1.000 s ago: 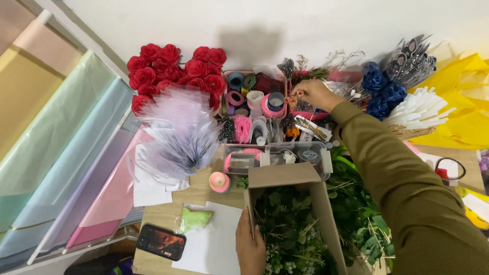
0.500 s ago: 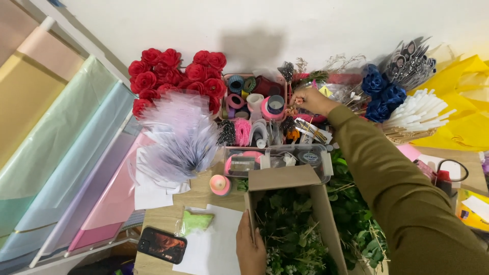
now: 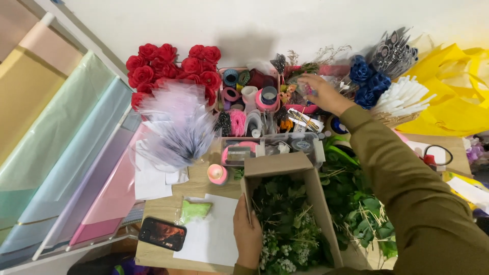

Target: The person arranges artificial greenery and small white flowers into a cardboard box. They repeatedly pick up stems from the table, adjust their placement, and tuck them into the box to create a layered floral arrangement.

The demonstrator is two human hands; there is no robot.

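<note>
The right hand (image 3: 322, 92) has drifted up and a little left since the earlier frame, off the cluttered tubs and toward the dried sprigs at upper centre of the frame. Its fingers are bunched narrow around something small and pale; exactly what it pinches, I cannot tell. The olive sleeve (image 3: 407, 183) runs down to the lower right corner.

The left hand (image 3: 248, 235) sits at lower centre, fingers wrapped over the near wall of the cardboard box (image 3: 277, 165), steadying it. That box is packed with green foliage (image 3: 290, 224) and small white blossoms.

My read: a light fingertip pinch suits this reach, lifting straight up so the neighbouring ribbon spools (image 3: 244, 97) and loose stems are not dragged along, with the wrist kept high over the clear plastic organiser (image 3: 270, 147).

Around them: red roses (image 3: 173, 66) upper left, a feathery white and grey bundle (image 3: 175, 127) below them, blue roses (image 3: 369, 81) and white sticks (image 3: 402, 97) upper right, yellow wrapping paper (image 3: 453, 97) at the right edge. Pastel paper rolls (image 3: 56, 147) fan down the left side, and a phone (image 3: 162, 233) lies near the lower left of the table (image 3: 163, 203).
</note>
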